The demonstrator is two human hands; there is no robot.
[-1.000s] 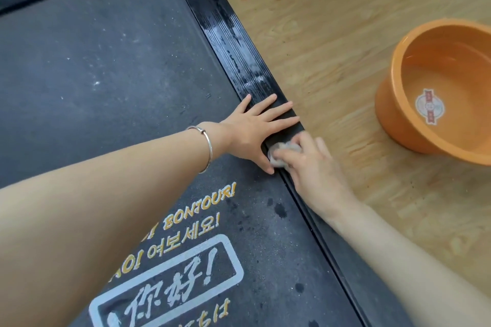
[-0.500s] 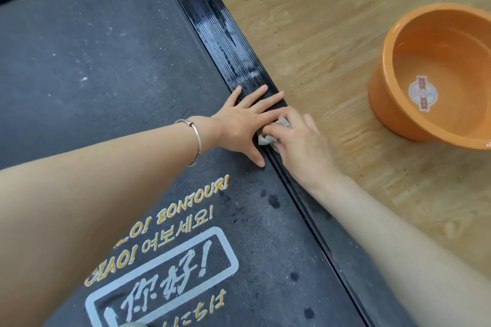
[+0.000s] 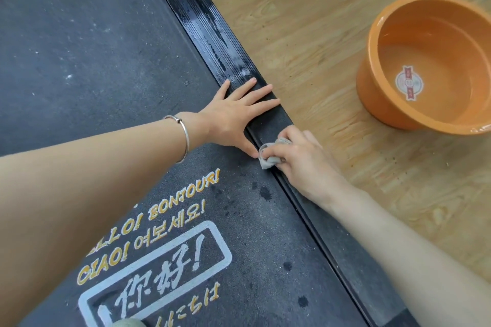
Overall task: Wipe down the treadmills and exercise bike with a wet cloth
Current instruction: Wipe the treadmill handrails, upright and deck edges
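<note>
Pressing flat on the treadmill belt (image 3: pixel 93 61), the left hand (image 3: pixel 233 114) lies with its fingers straight and spread, the palm on the dark surface and the fingertips reaching across the black side rail (image 3: pixel 212 32) at the belt's right edge; it holds nothing; a thin silver bracelet (image 3: pixel 185 138) sits on that wrist; just nearer than it, the right hand (image 3: pixel 300 162) grips a small grey cloth (image 3: pixel 267 161), fingers curled round the bunched fabric and holding it down on the rail, close beside the left thumb; whether cloth and thumb touch cannot be told; the stretch of rail beyond the hands shines wet and streaked, while the nearer stretch looks dull; yellow and white greetings (image 3: pixel 159 247) in several scripts are printed on the near part of the belt, with a few dark spots around them; right of the rail lies a light wooden floor (image 3: pixel 305 21); on it, well apart from the hands at the far right, stands an orange basin (image 3: pixel 372 93) with water in it and a round label (image 3: pixel 409 83) showing at its bottom.
</note>
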